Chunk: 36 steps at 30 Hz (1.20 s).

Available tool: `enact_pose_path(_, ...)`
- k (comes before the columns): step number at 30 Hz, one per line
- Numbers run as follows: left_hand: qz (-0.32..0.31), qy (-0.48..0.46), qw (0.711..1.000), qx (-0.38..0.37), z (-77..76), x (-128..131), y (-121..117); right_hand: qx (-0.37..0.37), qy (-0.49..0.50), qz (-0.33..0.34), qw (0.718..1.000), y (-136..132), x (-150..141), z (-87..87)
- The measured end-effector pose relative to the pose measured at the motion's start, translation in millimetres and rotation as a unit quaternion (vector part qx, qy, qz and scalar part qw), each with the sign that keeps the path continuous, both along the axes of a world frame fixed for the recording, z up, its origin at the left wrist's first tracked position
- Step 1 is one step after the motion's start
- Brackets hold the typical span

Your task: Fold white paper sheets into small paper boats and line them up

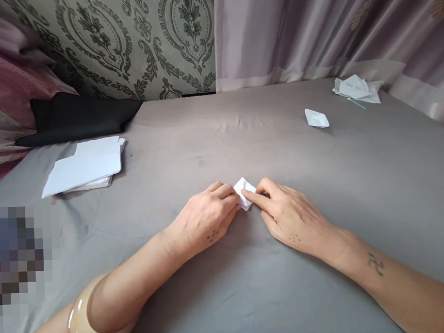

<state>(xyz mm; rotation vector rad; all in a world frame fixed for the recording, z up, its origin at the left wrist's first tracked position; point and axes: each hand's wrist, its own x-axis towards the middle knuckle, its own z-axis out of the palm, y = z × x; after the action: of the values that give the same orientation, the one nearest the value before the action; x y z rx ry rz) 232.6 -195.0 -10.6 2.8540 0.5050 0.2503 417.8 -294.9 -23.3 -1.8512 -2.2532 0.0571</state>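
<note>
A small folded piece of white paper [243,184] lies on the grey cloth in front of me, turned like a diamond, with crease lines on its top. My left hand [214,210] grips its left corner, fingers curled and pressed together, the fingertips partly hidden. From the other side, my right hand [287,210] reaches over it. The right index finger presses on the paper's middle, while the other fingers bend in at its right edge. The paper's right corner is partly covered by that hand.
To the left lies a stack of white paper sheets [87,164], with a folded black cloth [85,118] behind it. Farther right is a folded white paper piece [317,118]. More folded papers [355,88] and a thin teal stick [357,103] lie at the back right, near the curtain [293,33].
</note>
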Motion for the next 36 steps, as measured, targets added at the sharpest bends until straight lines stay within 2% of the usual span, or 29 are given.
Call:
enact_pose_path(4,0.023,-0.012,1.000,-0.005,-7.0,2,2,0.005,0.001,-0.006,1.000,1,-1,-0.6)
enact_pose_path(11,0.015,-0.025,0.999,0.042,-10.7,3,3,0.054,0.043,-0.049,0.996,3,-5,-6.8)
enact_pose_path(14,0.025,-0.059,0.997,0.042,-15.9,3,3,0.060,0.052,-0.064,0.995,4,-4,-9.5)
enact_pose_path(19,0.089,-0.126,0.987,-0.051,-23.1,6,5,0.036,0.087,-0.092,0.991,8,-5,-9.1)
enact_pose_path(25,0.176,-0.136,0.961,-0.167,-16.3,13,5,0.008,0.166,-0.141,0.976,14,-4,-7.8)
enact_pose_path(32,0.202,-0.127,0.951,-0.197,-16.3,15,11,-0.023,0.217,-0.171,0.961,23,-1,-3.5)
enact_pose_path(36,0.180,-0.118,0.951,-0.222,-17.4,10,14,-0.034,0.224,-0.179,0.957,23,-2,-3.0)
